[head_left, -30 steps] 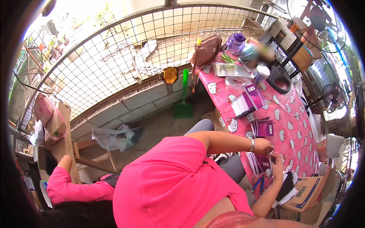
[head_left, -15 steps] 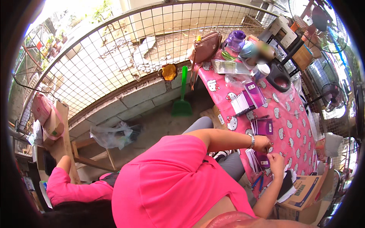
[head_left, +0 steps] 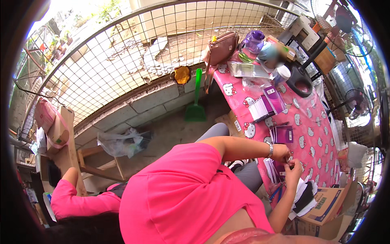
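My left hand (head_left: 280, 152), with a silver watch (head_left: 270, 149) on its wrist, is closed in a pinch over the pink table. My right hand (head_left: 294, 167) meets it there, its fingers pinched too. Whatever lies between the fingertips is too small to make out. Just below and beside the hands is a stack of purple-covered booklets (head_left: 272, 171), partly hidden by them. A second purple stack (head_left: 281, 134) lies beyond my left hand. Farther off, purple spiral notebooks (head_left: 260, 109) are fanned out. A blue-handled tool (head_left: 276, 194) rests near my right forearm.
The table has a cartoon-print pink cover (head_left: 302, 120). At its far end stand a brown bag (head_left: 222, 48), a purple jug (head_left: 254, 40) and a white-lidded jar (head_left: 280, 74). A cardboard box (head_left: 321, 207) is at right. Another person's pink sleeve (head_left: 81, 203) shows at lower left.
My right hand has moved up and in so its fingertips meet those of my left hand. The left hand has barely shifted.
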`<state>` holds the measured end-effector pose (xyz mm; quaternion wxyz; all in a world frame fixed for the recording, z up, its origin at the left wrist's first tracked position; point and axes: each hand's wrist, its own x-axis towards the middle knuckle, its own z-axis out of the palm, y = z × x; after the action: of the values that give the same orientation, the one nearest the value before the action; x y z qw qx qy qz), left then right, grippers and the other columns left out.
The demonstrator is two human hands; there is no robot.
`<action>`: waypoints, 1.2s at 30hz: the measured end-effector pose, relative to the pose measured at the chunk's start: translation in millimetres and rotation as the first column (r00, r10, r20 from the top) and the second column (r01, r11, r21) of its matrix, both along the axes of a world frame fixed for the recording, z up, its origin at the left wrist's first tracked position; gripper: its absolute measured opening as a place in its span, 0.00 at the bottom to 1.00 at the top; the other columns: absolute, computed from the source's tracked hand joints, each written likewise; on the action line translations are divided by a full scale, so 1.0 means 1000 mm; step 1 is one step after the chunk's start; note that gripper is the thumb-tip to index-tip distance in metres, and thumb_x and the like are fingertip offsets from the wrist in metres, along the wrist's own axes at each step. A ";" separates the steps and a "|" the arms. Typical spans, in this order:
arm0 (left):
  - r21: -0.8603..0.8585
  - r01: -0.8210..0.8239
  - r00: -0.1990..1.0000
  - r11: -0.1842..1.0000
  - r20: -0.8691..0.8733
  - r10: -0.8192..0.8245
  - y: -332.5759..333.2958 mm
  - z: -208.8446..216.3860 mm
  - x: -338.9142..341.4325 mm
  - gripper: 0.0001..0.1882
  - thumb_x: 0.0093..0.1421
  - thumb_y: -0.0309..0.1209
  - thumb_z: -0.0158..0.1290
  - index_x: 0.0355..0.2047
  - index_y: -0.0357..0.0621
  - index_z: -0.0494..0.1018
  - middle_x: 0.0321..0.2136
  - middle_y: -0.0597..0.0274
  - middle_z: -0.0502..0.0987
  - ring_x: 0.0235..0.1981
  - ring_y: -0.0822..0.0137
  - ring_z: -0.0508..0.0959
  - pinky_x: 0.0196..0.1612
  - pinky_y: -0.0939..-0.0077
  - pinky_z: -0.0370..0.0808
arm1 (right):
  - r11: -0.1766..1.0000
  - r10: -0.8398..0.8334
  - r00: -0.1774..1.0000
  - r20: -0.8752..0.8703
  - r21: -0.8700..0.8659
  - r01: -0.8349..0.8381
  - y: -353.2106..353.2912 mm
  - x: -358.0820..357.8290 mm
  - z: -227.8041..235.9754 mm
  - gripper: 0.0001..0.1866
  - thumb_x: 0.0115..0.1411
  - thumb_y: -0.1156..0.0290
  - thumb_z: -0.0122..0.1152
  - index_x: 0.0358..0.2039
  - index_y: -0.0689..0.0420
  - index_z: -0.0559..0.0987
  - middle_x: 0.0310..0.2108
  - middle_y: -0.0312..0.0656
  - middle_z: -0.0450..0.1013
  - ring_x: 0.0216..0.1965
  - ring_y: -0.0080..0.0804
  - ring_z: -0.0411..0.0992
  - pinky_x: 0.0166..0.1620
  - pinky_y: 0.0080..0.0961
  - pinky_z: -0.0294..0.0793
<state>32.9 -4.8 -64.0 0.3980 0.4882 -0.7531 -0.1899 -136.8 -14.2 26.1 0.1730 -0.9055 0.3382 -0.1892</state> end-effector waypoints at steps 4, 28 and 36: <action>-0.006 -0.013 1.000 1.000 -0.008 0.013 0.005 0.004 0.001 0.14 0.48 0.40 0.62 0.24 0.41 0.76 0.26 0.54 0.77 0.33 0.52 0.78 0.38 0.59 0.74 | 1.000 0.015 0.999 0.034 -0.006 -0.015 -0.002 -0.003 -0.007 0.08 0.50 0.79 0.65 0.31 0.61 0.76 0.26 0.44 0.73 0.29 0.37 0.71 0.36 0.32 0.69; 0.093 0.055 0.987 0.994 0.143 -0.068 0.020 0.025 0.003 0.19 0.57 0.45 0.56 0.40 0.47 0.67 0.38 0.52 0.71 0.40 0.47 0.76 0.40 0.53 0.73 | 0.639 0.013 0.998 0.058 0.767 -0.052 -0.054 -0.065 -0.063 0.35 0.62 0.50 0.53 0.63 0.60 0.64 0.65 0.48 0.60 0.58 0.36 0.66 0.58 0.29 0.65; -0.006 0.055 0.998 0.998 0.024 -0.055 0.018 0.004 0.007 0.15 0.59 0.44 0.53 0.38 0.48 0.72 0.36 0.53 0.72 0.37 0.47 0.77 0.38 0.53 0.74 | 0.823 -0.022 0.996 0.088 0.567 -0.032 -0.069 -0.060 -0.031 0.30 0.56 0.63 0.64 0.57 0.65 0.71 0.61 0.53 0.63 0.55 0.35 0.69 0.60 0.28 0.62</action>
<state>39.6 13.0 -60.3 0.3854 0.4682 -0.7715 -0.1925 -196.6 -83.5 -5.3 0.4500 -0.8045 0.3686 -0.1202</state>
